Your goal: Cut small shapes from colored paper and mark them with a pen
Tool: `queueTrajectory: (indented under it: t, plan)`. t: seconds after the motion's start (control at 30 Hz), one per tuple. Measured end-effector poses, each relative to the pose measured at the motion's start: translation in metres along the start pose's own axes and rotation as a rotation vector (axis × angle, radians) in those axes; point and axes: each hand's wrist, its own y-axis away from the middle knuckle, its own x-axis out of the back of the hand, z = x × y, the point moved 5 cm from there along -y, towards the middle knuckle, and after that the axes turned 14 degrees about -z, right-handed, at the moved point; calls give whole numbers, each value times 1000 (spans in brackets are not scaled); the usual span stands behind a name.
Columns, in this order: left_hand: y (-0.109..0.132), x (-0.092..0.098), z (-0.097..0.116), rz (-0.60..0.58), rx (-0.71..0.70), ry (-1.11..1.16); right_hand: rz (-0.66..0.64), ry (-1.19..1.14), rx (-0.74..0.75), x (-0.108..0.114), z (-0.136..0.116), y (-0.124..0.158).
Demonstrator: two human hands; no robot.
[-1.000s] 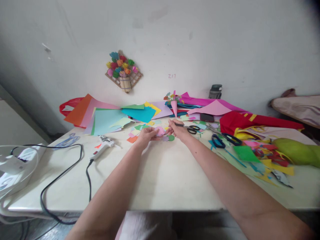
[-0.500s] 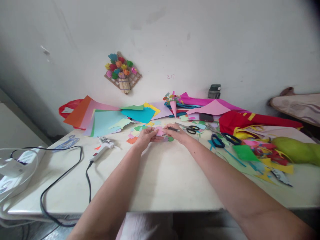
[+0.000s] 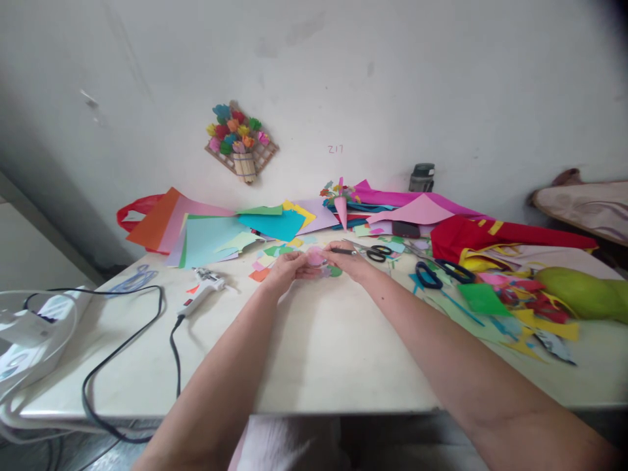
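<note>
Over the middle of the table, my left hand (image 3: 290, 269) is closed on the edge of a small pink piece of paper (image 3: 314, 256), thumb on top. At the paper's right side, my right hand (image 3: 347, 259) has its fingers wrapped round a slim dark pen (image 3: 342, 251), which lies across the fingers. Whether those fingers also pinch the paper is too small to tell. Small coloured paper pieces (image 3: 265, 260) lie just beyond my left hand, and a green piece (image 3: 335, 271) lies below the pink one. Black-handled scissors (image 3: 379, 253) rest right of my right hand.
A glue gun (image 3: 202, 292) with its black cord lies left, near a white power strip (image 3: 53, 320). Coloured sheets (image 3: 216, 235) line the back. A paper-flower cone (image 3: 341, 210) stands there. Blue-handled scissors (image 3: 428, 275), scraps and a green bag-like object (image 3: 564, 292) lie right.
Both hands stay in nearly the same place. The pink paper and the pen have shifted very slightly to the right.
</note>
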Motion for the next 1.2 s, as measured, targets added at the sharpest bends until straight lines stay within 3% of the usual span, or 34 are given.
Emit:
queueTrajectory:
  t: [0.53, 0.83, 1.03, 1.2]
  plan:
    - [4, -5, 3, 36, 29, -78, -23, 55, 30, -2, -1, 1]
    - [0, 2, 0, 67, 22, -115, -50, 29, 6, -3, -1, 2]
    - [1, 5, 2, 98, 5, -131, 29, 15, 4, 11, 7, 0]
    - [1, 7, 4, 107, 4, -156, 48, 167, 85, 14, 2, 2]
